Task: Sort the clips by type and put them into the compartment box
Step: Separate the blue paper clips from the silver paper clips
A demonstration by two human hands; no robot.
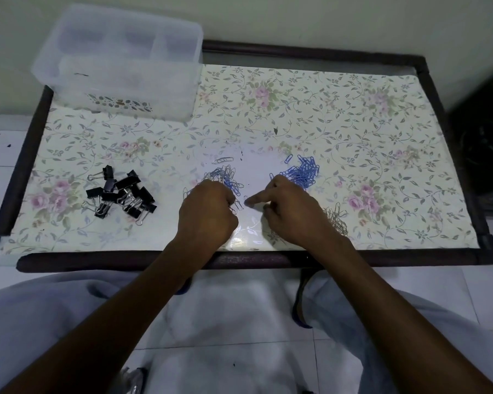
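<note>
1. Left hand [207,207], grip closed on silver paper clips [237,207], sits at the mixed clip pile [224,177].
2. Right hand [289,207], grip empty, forefinger extended, touches the surface [353,123] beside blue paper clips [303,172].
3. Binder clips [123,194] lie left; compartment box [120,61] far-left.

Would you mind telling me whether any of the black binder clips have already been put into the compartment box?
No: the black binder clips all lie in a loose pile on the table's left side, well apart from the compartment box.

dim, center glare, edges warped
</note>
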